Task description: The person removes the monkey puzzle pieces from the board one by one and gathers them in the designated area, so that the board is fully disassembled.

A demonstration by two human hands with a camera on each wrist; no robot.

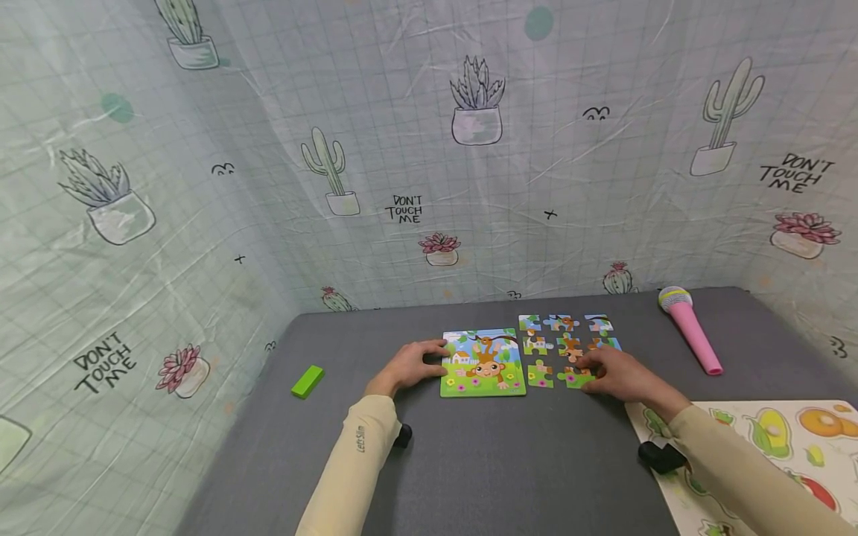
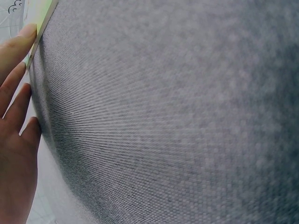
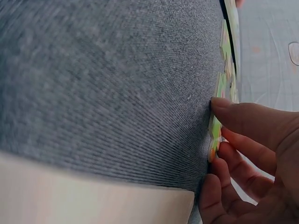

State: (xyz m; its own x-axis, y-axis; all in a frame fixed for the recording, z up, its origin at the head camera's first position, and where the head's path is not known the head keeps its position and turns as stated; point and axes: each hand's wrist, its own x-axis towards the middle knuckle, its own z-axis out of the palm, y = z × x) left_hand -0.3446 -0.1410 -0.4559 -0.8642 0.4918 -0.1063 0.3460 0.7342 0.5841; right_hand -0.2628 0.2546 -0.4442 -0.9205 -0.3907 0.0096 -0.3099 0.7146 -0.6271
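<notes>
A square puzzle board (image 1: 482,365) with a monkey picture lies flat on the grey table. My left hand (image 1: 410,366) rests at its left edge, thumb and fingers fairly straight; in the left wrist view the thumb touches the edge of the board (image 2: 43,18). To the right of the board, several loose jigsaw pieces (image 1: 536,344) lie spread in rows. With curled fingers, my right hand (image 1: 626,378) holds the front-right part of this group. In the right wrist view its thumb and fingers pinch a green jigsaw piece (image 3: 216,127), low at the table surface.
A pink toy microphone (image 1: 693,331) lies at the back right. Under the right forearm is a pale board (image 1: 744,439) with fruit and vegetable pictures. At the left lies a green block (image 1: 307,381). A printed cloth (image 1: 402,149) hangs behind the table (image 1: 523,469).
</notes>
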